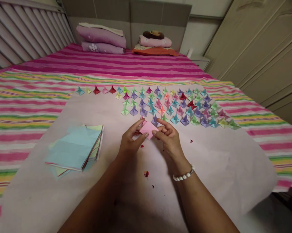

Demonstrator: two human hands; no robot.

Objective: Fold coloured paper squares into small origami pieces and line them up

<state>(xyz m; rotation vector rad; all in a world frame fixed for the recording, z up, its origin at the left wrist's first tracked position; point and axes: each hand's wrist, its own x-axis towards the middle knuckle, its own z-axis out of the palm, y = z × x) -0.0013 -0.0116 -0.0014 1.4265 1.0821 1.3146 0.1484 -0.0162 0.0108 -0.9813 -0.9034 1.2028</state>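
Note:
A folded pink origami paper (148, 128), roughly diamond-shaped, is held up between both hands over the pale sheet (87, 200). My left hand (132, 137) pinches its left side, thumb in front and fingers behind. On the opposite edge, my right hand (168, 136) grips it with the thumb at the lower right, the index finger reaching past its top. A white beaded bracelet (184, 176) circles my right wrist. Just beyond the hands stand rows of small folded paper figures (175, 119) in many colours. To the left lies a stack of square paper (74, 147), light blue on top.
Small red scraps (146, 174) lie on the sheet near my forearms. The sheet covers part of a striped bedspread (264, 136). Folded purple bedding (101, 37) and a pink-and-orange pile (155, 50) sit at the headboard. A wardrobe (264, 55) stands right.

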